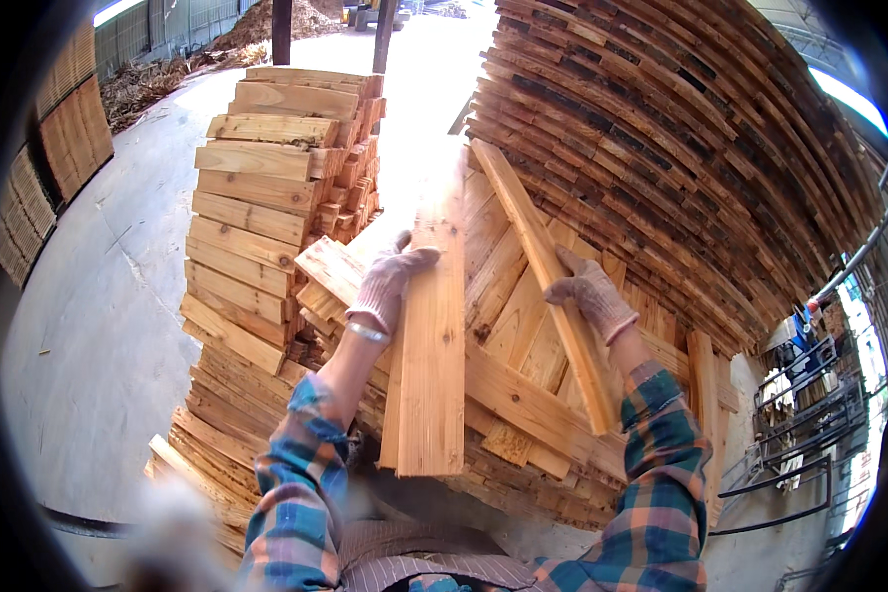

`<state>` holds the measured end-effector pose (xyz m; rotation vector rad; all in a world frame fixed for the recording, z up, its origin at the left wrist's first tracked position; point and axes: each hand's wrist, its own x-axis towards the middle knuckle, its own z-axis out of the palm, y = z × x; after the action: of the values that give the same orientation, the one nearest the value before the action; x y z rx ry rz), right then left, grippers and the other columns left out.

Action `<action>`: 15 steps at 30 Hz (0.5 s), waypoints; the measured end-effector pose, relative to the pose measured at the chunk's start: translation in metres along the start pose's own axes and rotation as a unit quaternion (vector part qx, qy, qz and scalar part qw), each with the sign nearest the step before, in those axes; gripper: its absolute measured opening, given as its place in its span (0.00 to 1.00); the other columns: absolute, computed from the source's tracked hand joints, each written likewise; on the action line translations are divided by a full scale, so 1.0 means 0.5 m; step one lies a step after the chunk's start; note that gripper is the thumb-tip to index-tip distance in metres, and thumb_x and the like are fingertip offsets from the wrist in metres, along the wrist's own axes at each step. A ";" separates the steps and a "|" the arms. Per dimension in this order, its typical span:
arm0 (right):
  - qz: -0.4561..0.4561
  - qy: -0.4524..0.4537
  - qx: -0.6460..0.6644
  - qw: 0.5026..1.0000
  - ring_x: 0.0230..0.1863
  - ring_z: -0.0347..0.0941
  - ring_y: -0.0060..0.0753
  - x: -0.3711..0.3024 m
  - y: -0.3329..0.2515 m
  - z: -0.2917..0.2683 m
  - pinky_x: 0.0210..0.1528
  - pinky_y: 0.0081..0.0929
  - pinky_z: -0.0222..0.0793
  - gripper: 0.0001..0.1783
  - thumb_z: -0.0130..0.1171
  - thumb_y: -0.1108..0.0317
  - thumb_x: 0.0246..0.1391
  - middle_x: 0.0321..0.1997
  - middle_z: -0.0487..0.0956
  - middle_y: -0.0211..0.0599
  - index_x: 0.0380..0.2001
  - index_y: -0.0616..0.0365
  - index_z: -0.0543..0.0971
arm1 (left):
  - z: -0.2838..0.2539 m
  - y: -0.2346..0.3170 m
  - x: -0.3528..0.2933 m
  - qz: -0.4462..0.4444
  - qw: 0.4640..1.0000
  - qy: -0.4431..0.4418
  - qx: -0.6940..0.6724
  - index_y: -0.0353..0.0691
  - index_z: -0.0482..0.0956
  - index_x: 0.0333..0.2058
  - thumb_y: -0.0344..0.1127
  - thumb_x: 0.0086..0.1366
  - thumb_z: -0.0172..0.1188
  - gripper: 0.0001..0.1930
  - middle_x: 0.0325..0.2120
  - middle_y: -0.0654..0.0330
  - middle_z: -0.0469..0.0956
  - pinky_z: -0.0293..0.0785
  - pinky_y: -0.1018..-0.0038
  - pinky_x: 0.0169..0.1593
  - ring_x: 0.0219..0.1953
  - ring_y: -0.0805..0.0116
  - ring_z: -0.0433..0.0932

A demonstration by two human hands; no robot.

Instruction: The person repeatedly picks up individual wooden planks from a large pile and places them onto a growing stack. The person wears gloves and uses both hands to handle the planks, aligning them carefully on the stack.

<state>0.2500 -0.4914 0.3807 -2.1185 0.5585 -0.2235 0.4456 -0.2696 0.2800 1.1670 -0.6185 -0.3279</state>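
Note:
My left hand (390, 284), in a light knitted glove with a bracelet at the wrist, is closed on the left edge of a wide pale wooden board (436, 365). The board stands lengthwise in front of me, and a second board edge (392, 414) shows just behind it. My right hand (594, 296), gloved the same way, grips a narrower-looking wooden plank (543, 261), tilted with its edge toward me. Its fingers are partly hidden behind the plank. Beneath both lie loose boards (513, 390) at various angles on a pile.
A neat stack of short boards (252, 237) stands to the left. Towering at the right is a tall stack of darker planks (661, 148). Black metal frames (794, 424) stand at the far right. Pale concrete floor (99, 316) runs along the left.

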 end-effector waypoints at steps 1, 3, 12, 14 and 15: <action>0.014 -0.003 -0.144 0.989 0.51 0.73 0.51 0.015 0.017 -0.050 0.52 0.37 0.73 0.53 0.70 0.66 0.33 0.53 0.74 0.52 0.67 0.61 0.60 | 0.033 0.065 -0.018 -0.111 0.983 -0.003 -0.147 0.28 0.70 0.54 0.34 0.61 0.62 0.25 0.39 0.53 0.80 0.81 0.74 0.38 0.34 0.66 0.80; 0.007 -0.024 -0.335 0.942 0.56 0.72 0.52 0.079 0.041 -0.063 0.56 0.39 0.70 0.54 0.71 0.65 0.33 0.55 0.74 0.52 0.68 0.51 0.61 | -0.008 0.095 -0.034 -0.097 0.986 0.064 -0.122 0.30 0.67 0.57 0.32 0.59 0.62 0.27 0.38 0.55 0.79 0.81 0.75 0.36 0.34 0.69 0.80; 0.107 0.016 -0.352 0.930 0.63 0.67 0.52 0.238 0.116 -0.021 0.64 0.41 0.63 0.41 0.68 0.60 0.40 0.62 0.72 0.44 0.62 0.28 0.70 | -0.063 0.038 -0.036 -0.078 0.990 0.091 -0.076 0.33 0.66 0.58 0.38 0.54 0.67 0.34 0.42 0.58 0.77 0.79 0.74 0.41 0.37 0.70 0.78; 0.107 0.017 -0.367 0.924 0.63 0.67 0.50 0.253 0.108 -0.044 0.64 0.41 0.63 0.41 0.66 0.60 0.41 0.62 0.71 0.44 0.63 0.23 0.69 | -0.051 0.051 -0.038 -0.074 0.991 0.079 -0.080 0.33 0.67 0.58 0.38 0.54 0.68 0.34 0.41 0.58 0.77 0.78 0.74 0.42 0.37 0.70 0.78; 0.122 0.008 -0.383 0.916 0.63 0.67 0.50 0.259 0.114 -0.052 0.64 0.42 0.63 0.41 0.66 0.61 0.42 0.63 0.71 0.44 0.63 0.23 0.68 | -0.047 0.050 -0.038 -0.076 0.991 0.076 -0.077 0.33 0.67 0.58 0.38 0.54 0.67 0.34 0.41 0.58 0.77 0.78 0.75 0.42 0.37 0.70 0.78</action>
<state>0.3372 -0.5992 0.3425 -2.7576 1.0383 0.1534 0.4428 -0.2324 0.2917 1.0816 -0.3654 -0.4049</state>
